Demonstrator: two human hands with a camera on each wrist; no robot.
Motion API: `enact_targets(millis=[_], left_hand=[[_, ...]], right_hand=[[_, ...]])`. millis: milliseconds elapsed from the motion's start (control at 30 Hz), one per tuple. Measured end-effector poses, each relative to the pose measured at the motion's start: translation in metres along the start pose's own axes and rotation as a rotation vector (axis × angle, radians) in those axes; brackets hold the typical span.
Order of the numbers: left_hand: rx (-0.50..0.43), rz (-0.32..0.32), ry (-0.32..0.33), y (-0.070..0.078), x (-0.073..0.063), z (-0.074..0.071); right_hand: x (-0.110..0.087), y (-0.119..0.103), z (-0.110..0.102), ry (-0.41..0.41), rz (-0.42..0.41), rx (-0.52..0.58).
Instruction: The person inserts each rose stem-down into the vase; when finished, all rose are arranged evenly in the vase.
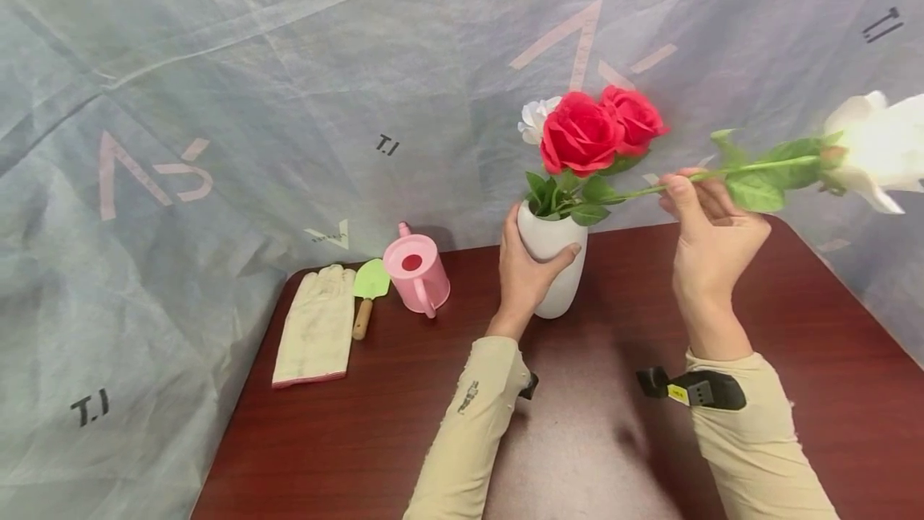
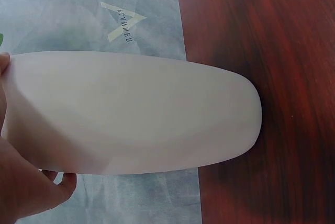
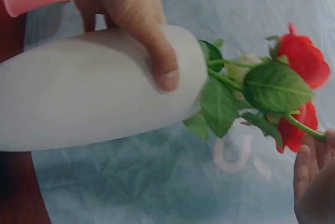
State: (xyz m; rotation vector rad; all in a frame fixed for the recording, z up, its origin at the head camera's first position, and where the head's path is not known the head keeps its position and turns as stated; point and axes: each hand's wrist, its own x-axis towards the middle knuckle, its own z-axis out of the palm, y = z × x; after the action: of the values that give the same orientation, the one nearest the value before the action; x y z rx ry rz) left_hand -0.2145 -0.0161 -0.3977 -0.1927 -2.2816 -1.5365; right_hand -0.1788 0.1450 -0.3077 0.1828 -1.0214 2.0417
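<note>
A white vase (image 1: 550, 263) stands on the table, and my left hand (image 1: 530, 279) grips it around its upper part, thumb across the front. Two red roses (image 1: 583, 133) and a white flower (image 1: 536, 120) rise from its mouth among green leaves. My right hand (image 1: 711, 239) pinches the green stem of a white rose (image 1: 877, 147). That stem slants, nearly level, with its lower end at the vase's mouth; leaves hide whether it is inside. In the right wrist view the stem runs from the vase opening to the fingers of the right hand (image 3: 318, 179).
To the left on the dark red table (image 1: 303, 456) are a pink watering can (image 1: 427, 283), a small trowel (image 1: 370, 283) with a green blade and wooden handle, and cream gloves (image 1: 315, 331). A grey sheet (image 1: 289, 103) hangs behind the table.
</note>
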Motion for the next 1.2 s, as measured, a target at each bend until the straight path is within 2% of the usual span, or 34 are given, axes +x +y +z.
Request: enact_targets(millis=[167,500,633,767,900,1033,1200], left_hand=[[-0.005,0.009,-0.003,0.0,0.0,0.002],[0.007,0.014,0.009,0.002,0.001,-0.001],[0.006,0.023,0.01,0.001,0.0,-0.001],[0.012,0.024,-0.002,-0.001,0.0,0.001],[0.018,0.025,-0.004,-0.001,0.0,0.001],[0.014,0.034,0.003,-0.001,0.001,0.001],[0.022,0.048,0.001,-0.001,0.001,0.0]], right_hand=[[-0.011,0.0,0.013,-0.115,-0.063,-0.117],[-0.019,0.003,0.022,-0.17,-0.009,-0.114],[-0.021,0.008,0.024,-0.213,-0.004,-0.255],[-0.025,0.015,0.027,-0.281,-0.044,-0.395],[-0.027,0.019,0.028,-0.315,-0.05,-0.4],[-0.026,0.018,0.029,-0.383,-0.061,-0.441],[-0.025,0.012,0.027,-0.44,-0.02,-0.496]])
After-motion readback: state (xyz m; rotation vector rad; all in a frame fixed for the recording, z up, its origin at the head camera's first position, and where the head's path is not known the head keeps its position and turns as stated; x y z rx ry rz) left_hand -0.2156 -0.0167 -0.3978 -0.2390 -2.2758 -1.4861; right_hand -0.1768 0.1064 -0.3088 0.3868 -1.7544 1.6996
